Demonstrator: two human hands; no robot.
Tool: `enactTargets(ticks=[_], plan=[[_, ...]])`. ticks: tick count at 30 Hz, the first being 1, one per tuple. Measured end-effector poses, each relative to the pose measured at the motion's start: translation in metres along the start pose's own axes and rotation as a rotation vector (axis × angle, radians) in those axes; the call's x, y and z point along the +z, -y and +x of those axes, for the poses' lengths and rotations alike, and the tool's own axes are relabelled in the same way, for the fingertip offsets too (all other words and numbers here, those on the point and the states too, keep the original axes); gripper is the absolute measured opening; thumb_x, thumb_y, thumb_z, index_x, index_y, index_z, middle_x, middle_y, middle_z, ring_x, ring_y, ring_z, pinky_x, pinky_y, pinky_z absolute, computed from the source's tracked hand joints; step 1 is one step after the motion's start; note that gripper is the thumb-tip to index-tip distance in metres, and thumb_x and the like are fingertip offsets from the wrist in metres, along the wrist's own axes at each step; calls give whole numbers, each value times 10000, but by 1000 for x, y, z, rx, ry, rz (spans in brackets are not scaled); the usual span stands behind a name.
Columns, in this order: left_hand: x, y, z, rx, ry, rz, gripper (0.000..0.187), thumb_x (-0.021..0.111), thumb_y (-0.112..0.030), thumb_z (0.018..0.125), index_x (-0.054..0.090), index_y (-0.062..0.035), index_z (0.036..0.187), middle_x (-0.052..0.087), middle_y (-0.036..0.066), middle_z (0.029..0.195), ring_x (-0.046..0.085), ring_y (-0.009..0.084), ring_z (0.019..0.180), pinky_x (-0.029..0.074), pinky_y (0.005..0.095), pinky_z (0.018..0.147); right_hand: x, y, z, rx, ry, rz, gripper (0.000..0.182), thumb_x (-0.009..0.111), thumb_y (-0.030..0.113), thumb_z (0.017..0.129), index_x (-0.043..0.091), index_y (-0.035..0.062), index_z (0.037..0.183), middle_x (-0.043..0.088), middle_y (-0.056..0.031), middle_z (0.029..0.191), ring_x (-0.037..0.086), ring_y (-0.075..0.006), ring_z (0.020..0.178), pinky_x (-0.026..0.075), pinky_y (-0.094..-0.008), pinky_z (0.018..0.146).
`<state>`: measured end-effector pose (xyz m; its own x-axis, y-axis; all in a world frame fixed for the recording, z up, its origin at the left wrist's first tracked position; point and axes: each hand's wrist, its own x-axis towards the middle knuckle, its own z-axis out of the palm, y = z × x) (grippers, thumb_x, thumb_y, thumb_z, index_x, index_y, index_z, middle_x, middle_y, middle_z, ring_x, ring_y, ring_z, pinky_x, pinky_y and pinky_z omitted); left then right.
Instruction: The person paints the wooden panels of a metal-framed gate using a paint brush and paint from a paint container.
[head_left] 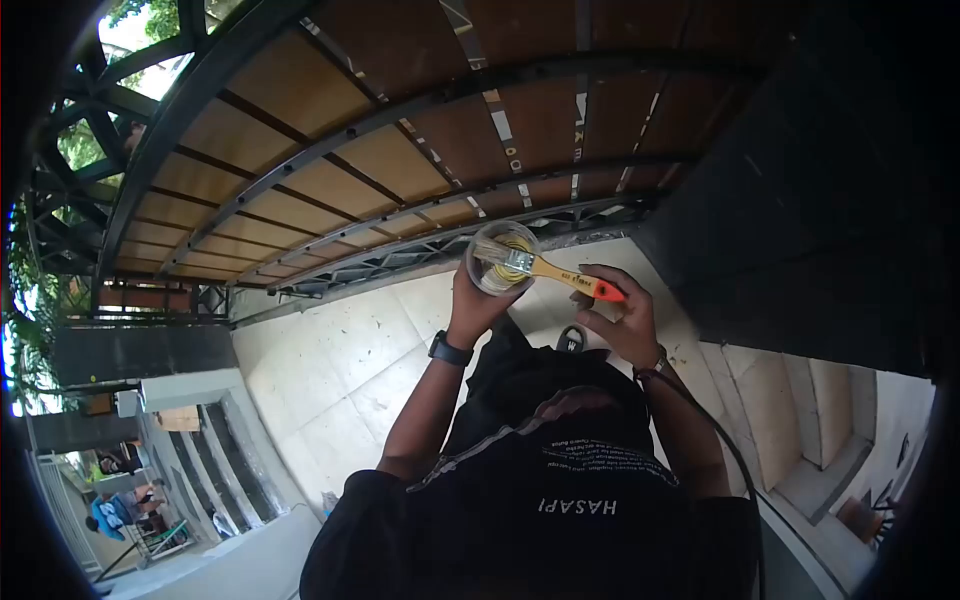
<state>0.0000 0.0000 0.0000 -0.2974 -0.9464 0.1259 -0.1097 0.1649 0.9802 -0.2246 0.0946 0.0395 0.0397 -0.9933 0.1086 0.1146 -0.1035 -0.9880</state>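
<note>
My left hand [485,306] is wrapped round a clear round plastic tub [476,256], tilted so that its inside shows, with something yellowish in it. A paintbrush [556,272] with a light wooden handle and a red end lies across the tub's mouth, its pale bristles over the left part of the opening. At the red end, my right hand [628,320] has its thumb and fingers curled round the handle. A dark watch is on my left wrist.
A large gate [300,90] of wooden slats on a dark metal frame stands ahead. Pale floor tiles [340,350] lie below. Steps [820,410] are at the right, a dark panel [800,220] above them. A person in blue [118,512] is at the far lower left.
</note>
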Motion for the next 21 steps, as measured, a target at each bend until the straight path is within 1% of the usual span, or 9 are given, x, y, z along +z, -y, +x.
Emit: enactTargets(ticks=[2,3,5,7,8,10,13,14,21], plan=[[7,-4,5,8,53,27,824,891,-160,689,449,-30,1371,589,139,1291,580,258,1206,470,380,1034,2,-1,-4,12,-188,94,344,631,43,930,577,-26,1262,644,-68,1094,617,-107,971,486,-243,891],[1,-11,-18,-73,67,-4,824,891,-160,689,449,-30,1371,589,139,1291,580,258,1206,470,380,1034,19,7,-23,98,-205,87,344,631,43,930,577,-26,1262,644,-68,1094,617,-107,971,486,-243,891],[-7,-15,27,132,104,153,790,883,-138,674,479,-13,1341,600,141,1275,595,250,1184,477,382,1021,14,-5,17,86,-335,147,297,627,29,927,599,-34,1216,653,-55,1059,618,-104,980,493,-255,865],[-12,-6,46,118,90,132,781,872,-124,662,492,-8,1334,605,142,1267,597,250,1179,474,387,1022,11,-1,37,-29,-325,101,256,610,24,931,609,-45,1177,674,-78,1009,644,-132,940,508,-274,807],[-14,2,47,109,100,129,785,870,-124,662,489,-11,1339,606,141,1265,595,253,1181,472,385,1025,9,6,36,-81,-321,-83,244,600,24,935,609,-48,1168,681,-94,991,652,-145,918,512,-282,783],[-20,1,51,118,107,175,790,863,-126,654,491,-10,1341,610,147,1259,601,279,1172,474,386,1018,5,21,41,-262,-290,-384,228,600,31,928,615,-44,1144,690,-147,970,676,-209,850,528,-320,733],[-29,9,50,173,114,311,779,854,-130,648,502,-20,1335,597,164,1275,584,316,1190,457,404,1028,-2,40,42,-441,-173,-579,234,625,32,903,623,-34,1127,686,-155,959,679,-247,843,531,-338,738],[-31,11,47,167,105,311,779,854,-130,648,502,-20,1335,597,164,1275,584,316,1190,457,404,1028,-3,45,44,-495,-122,-641,264,646,25,869,626,-23,1128,675,-161,929,663,-294,804,526,-360,712],[-39,-2,25,226,66,491,791,856,-128,622,523,-66,1336,568,162,1317,522,345,1238,417,425,1061,0,51,49,-465,115,-753,331,687,45,836,633,26,1162,622,-134,858,615,-292,757,503,-380,676]])
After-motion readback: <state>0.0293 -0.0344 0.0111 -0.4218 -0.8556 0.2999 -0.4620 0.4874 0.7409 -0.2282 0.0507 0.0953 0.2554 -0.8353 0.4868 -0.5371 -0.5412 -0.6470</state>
